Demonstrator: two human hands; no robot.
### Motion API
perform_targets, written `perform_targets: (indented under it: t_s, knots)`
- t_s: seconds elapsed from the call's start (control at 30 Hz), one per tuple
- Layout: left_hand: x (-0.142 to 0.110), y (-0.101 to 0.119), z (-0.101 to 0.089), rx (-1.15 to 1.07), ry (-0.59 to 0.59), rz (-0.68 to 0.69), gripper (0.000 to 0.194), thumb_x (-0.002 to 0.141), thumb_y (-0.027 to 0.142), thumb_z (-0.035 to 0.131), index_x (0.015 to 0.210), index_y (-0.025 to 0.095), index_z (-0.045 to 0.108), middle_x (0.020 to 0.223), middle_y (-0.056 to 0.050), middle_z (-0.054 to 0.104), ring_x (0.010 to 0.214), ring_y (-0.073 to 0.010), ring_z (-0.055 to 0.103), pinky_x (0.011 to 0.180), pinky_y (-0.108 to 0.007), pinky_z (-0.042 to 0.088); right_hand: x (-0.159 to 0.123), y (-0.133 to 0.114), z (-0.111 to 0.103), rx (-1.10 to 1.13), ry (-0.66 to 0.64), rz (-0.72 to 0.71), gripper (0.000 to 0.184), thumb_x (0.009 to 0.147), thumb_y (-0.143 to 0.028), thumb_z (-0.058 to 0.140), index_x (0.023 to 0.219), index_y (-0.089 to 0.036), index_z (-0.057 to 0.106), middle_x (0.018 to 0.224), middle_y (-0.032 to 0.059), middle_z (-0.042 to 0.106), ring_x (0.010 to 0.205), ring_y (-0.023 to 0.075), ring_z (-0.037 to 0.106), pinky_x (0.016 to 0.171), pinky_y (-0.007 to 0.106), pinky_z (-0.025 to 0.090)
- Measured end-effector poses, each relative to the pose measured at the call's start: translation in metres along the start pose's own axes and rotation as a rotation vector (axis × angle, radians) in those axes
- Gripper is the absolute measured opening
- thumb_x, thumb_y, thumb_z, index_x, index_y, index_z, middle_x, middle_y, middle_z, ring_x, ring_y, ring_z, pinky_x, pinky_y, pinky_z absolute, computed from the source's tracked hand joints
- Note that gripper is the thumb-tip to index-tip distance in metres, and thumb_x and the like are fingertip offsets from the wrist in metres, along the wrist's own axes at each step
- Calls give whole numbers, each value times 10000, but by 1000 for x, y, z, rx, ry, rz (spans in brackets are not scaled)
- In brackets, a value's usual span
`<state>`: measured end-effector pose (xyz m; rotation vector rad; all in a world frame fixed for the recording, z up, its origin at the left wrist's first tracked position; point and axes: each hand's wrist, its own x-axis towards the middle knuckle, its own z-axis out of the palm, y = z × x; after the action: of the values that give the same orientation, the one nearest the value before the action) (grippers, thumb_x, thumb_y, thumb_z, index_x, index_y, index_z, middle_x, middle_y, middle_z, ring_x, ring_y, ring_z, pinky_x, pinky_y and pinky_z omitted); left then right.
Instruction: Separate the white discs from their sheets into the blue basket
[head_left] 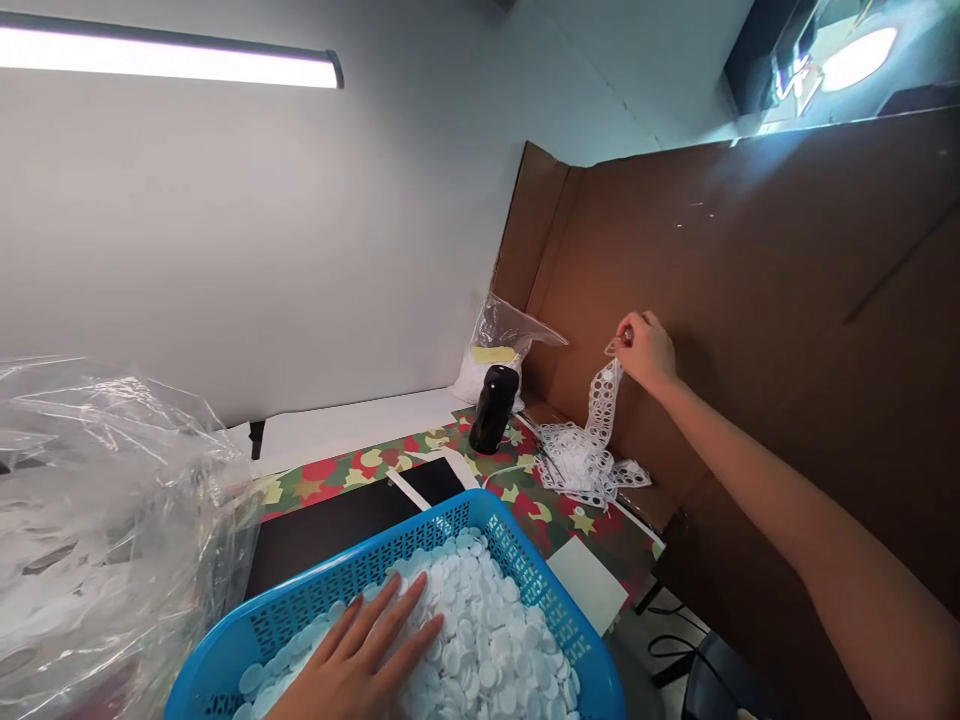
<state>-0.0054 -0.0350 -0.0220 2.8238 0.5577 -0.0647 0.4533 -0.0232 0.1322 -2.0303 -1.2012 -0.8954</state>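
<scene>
My left hand [367, 645] lies with fingers spread on a heap of small white discs [487, 640]. The discs fill a blue plastic basket [517, 530] with perforated walls. Farther off to the right, my right hand [646, 350] is raised with its fingers pinched on the top end of a white perforated strip [604, 400], full of round holes. The strip hangs down to a tangled pile of similar punched strips [577, 465] at the table's right edge.
A large clear plastic bag [120, 540] stands at the left. A black cylindrical object [495, 410] stands before a small clear bag of white material [480, 375] at the back. Brown cardboard [750, 300] rises along the right. A white card [587, 583] lies beside the basket.
</scene>
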Motion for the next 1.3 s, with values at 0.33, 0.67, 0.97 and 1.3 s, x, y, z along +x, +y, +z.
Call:
perform_targets:
  t_s: [0.33,0.67,0.97,1.3]
  knots:
    - [3,4,-5,-91,179,-35,282,871,156,390,962,257,637,1086,-45,653,983,-254,619,792,-394,537,13,-3,-32,195,95,98,157,731,-132,600,717,-179,450,741,-6,485,655,122,437,682,292,359]
    - [-7,5,-7,-398,576,-204,488,934,327,383,1380,319,185,1152,-22,618,1026,-197,598,859,-368,498,-96,-122,-82,698,-1042,-508,157,848,-344,557,881,-192,584,811,19,609,708,139,572,644,264,464]
    - [-10,9,-20,-600,755,-233,264,952,306,344,1211,267,377,1029,-21,610,900,-150,599,779,-292,469,-205,-182,-35,622,-1462,-1071,962,587,-410,765,1393,-278,257,1483,120,138,1337,396,126,1021,575,212]
    - [-7,2,-23,-809,799,-293,195,951,314,361,1103,236,457,894,4,609,857,-140,574,785,-299,427,-227,-199,-24,671,-1315,-1150,299,703,-211,655,971,-200,523,935,35,498,812,185,477,647,257,382]
